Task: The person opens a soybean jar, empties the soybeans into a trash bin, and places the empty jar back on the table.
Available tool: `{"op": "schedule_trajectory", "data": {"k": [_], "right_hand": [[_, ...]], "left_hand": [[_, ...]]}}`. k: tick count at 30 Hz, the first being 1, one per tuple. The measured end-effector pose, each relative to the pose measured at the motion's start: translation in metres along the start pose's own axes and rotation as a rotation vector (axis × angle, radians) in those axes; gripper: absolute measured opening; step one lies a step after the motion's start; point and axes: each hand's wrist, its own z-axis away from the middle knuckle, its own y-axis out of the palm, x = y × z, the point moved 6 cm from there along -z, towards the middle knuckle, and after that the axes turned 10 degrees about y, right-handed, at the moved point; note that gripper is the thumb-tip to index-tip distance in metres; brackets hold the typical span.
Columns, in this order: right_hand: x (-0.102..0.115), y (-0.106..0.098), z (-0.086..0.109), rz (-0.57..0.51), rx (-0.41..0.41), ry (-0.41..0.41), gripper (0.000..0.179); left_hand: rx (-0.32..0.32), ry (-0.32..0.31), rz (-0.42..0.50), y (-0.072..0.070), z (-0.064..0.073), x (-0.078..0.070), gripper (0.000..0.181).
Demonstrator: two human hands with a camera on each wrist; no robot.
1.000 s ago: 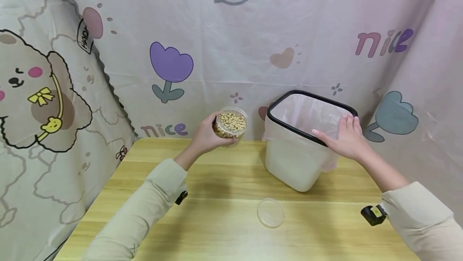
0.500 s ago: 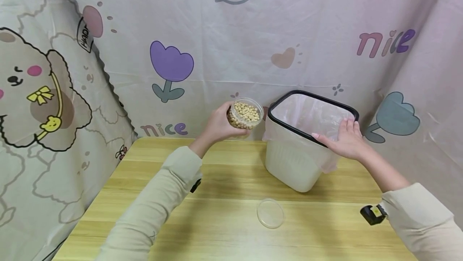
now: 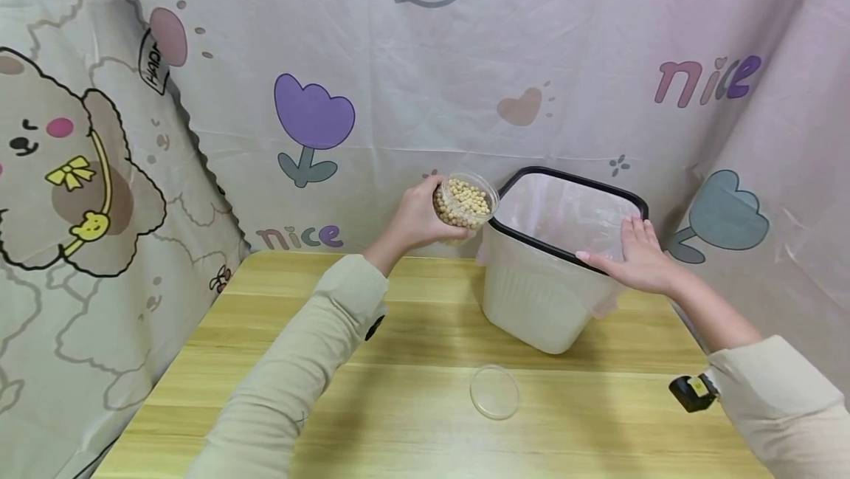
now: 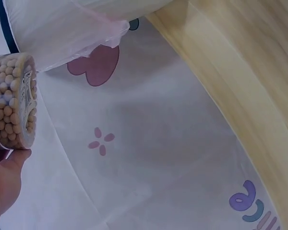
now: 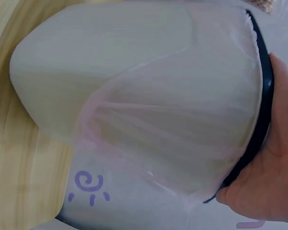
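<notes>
My left hand [image 3: 423, 215] grips a clear plastic jar [image 4: 7, 108] filled with soybeans [image 3: 467, 198]. The uncapped jar is held in the air, tilted to the right, its mouth overlapping the left corner of a trash bin's rim in the head view. The white bin [image 3: 541, 302] has a black rim ring [image 5: 266, 96] and a thin pinkish liner bag [image 5: 182, 115] folded over its outside. My right hand [image 3: 637, 257] rests on the rim's right side, fingers straight and thumb spread along the front edge.
A round clear lid [image 3: 494, 393] lies on the wooden table [image 3: 412, 420] in front of the bin. Printed cloth [image 3: 425, 95] hangs behind the table and on both sides, close behind the bin.
My left hand has carried the jar right and slightly up to the bin's rim, with more tilt. The bin has shifted slightly left, and the right hand stays on its rim.
</notes>
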Motion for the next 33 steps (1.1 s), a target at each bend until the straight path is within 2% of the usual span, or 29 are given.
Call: {"op": "schedule_trajectory", "data": {"k": [6,11,16,20,24,33], "right_hand": [[-0.002,-0.002,-0.001,0.011,0.039,-0.042,0.108],[-0.004,-0.002,-0.003,0.007,0.048,-0.058,0.108],[-0.003,-0.002,-0.004,0.061,-0.006,-0.05,0.108],[-0.003,-0.003,-0.005,0.124,-0.049,-0.037,0.108],[-0.004,-0.002,-0.004,0.105,-0.035,-0.025,0.109],[-0.002,-0.003,-0.003,0.076,-0.035,-0.008,0.112]], "left_hand": [[0.016,-0.005,-0.011,0.001,-0.01,-0.005,0.084],[0.042,-0.012,-0.061,0.005,-0.018,-0.009,0.084],[0.061,-0.02,-0.105,0.008,-0.026,-0.013,0.081],[0.101,-0.039,-0.15,0.009,-0.032,-0.017,0.086],[0.142,-0.045,-0.178,0.011,-0.037,-0.023,0.088],[0.208,-0.034,-0.261,0.014,-0.048,-0.035,0.075]]}}
